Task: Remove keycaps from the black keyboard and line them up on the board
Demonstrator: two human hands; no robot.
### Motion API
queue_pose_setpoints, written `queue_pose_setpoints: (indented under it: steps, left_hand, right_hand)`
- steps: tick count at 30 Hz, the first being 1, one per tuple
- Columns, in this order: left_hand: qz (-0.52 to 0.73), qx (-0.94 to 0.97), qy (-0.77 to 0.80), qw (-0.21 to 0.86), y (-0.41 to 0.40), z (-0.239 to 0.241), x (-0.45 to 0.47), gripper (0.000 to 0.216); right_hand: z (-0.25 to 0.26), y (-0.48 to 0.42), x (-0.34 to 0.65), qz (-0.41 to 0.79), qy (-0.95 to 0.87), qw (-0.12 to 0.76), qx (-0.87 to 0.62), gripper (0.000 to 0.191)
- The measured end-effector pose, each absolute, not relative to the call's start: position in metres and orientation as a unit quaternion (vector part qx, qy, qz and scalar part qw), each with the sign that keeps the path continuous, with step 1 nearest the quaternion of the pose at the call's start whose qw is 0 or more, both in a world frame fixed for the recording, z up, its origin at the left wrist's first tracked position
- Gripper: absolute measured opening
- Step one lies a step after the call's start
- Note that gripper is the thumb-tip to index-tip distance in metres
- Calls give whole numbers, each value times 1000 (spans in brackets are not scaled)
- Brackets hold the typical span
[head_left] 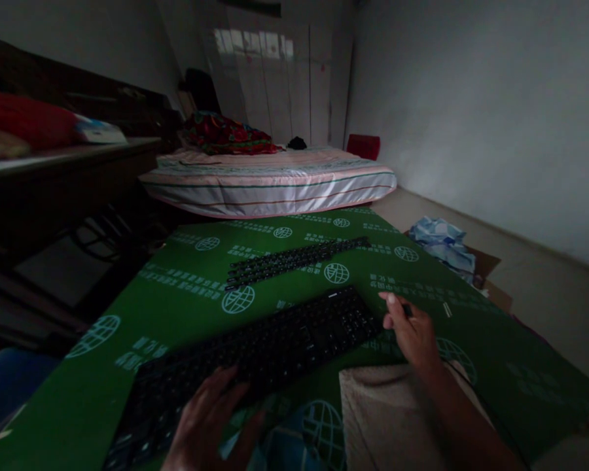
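The left hand [211, 418], at the bottom centre of the frame, is lying on the near edge of a black keyboard [275, 347], its grip loose and spread, with fingers resting flat over the keys and closing around nothing. The right hand [413, 333], right of centre, is touching the keyboard's right end. Its fingers are curling inward and its thumb is pointing toward the corner, but the dim light is making it impossible to tell whether this grip is actually closing on the edge or on something small and dark just behind the knuckles. The keyboard is lying slantwise across the lower middle of the frame on a green printed sheet [186, 294] that is covering the worktop. Its near left corner is blurring into shadow. A second long dark strip of keys [294, 258] is lying farther up the sheet, well apart from both hands. A beige cloth [383, 412] is sitting just below the right wrist and running out of the frame at the bottom. A bed [269, 183] is filling the upper middle, and crumpled blue plastic [442, 242] is lying on the floor at the right.
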State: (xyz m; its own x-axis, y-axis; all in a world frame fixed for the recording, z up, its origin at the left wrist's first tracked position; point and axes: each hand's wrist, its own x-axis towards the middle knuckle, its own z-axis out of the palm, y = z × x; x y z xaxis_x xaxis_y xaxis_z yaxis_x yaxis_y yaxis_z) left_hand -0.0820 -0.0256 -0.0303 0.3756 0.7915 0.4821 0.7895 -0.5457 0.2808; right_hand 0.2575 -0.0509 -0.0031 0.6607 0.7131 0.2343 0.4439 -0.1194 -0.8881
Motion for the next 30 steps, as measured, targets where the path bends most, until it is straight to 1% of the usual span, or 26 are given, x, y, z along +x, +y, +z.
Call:
queue_pose_setpoints:
  steps: [3,4,8,12,17,24,30]
  left_hand:
    - [262,872,414,-3,-27,-14,-30,29]
    - [279,871,405,-9,-25,-8,-14,26]
    - [251,885,390,29,-16,4,33,26]
    - [226,883,408,49,-12,-7,51,27]
    - [244,886,394,29,-15,-26,48,30]
    - [270,883,384,18,-15,-29,48,29]
    - [263,884,385,25,-17,-29,49,28]
  right_hand:
    - [12,-42,253,199,-459,506,-703,44]
    - [16,-36,252,228,-487,491,-685,40]
    - [25,-10,250,332,-537,448,-633,24]
    - [22,4,251,398,-534,432,-608,26]
    - [13,0,255,405,-509,445,-616,34]
    - [4,0,255,377,-511,413,-653,34]
    - [1,1,253,361,-525,397,-661,33]
